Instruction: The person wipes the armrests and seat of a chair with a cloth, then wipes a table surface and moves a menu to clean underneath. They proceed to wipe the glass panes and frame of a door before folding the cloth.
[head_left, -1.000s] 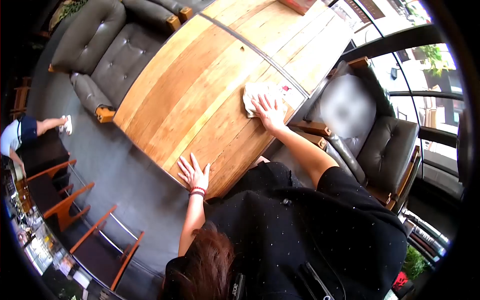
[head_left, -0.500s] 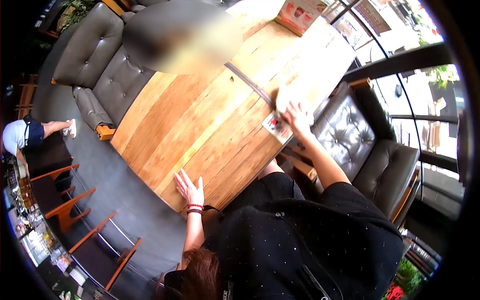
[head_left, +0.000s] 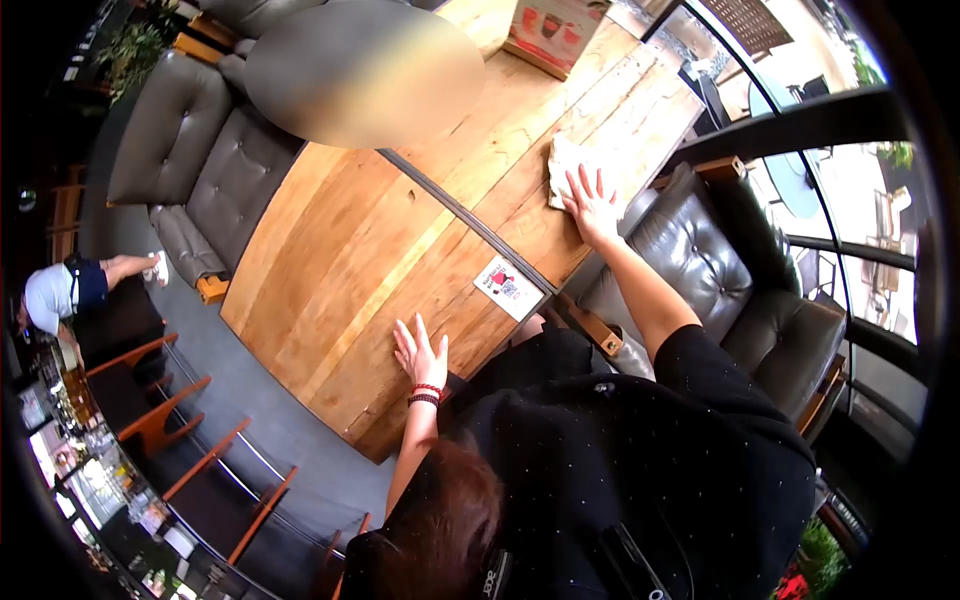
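Note:
My right hand [head_left: 595,208] lies with fingers spread on a white cloth [head_left: 568,172], pressing it against the wooden table top [head_left: 330,260] near the window-side edge. The cloth is crumpled and reaches out past my fingertips. Palm down, my left hand [head_left: 421,355] rests on the bare wood near the table's front edge, its fingers stretched out and holding nothing. Red and dark bracelets [head_left: 424,394] circle that wrist. Between the two hands a small printed card with a QR code [head_left: 508,287] lies flat, beside the dark seam [head_left: 465,215] across the table.
A box-like drinks sign [head_left: 555,35] stands at the table's far end. Dark leather armchairs [head_left: 690,260] sit close at the right, and a grey leather sofa [head_left: 235,165] at the left. Wooden-armed chairs [head_left: 205,465] line the lower left. Another person [head_left: 60,295] bends over a seat at far left.
My right hand and the cloth have moved away past the seam, leaving the card uncovered. My left hand has shifted right along the wood. The view has moved too.

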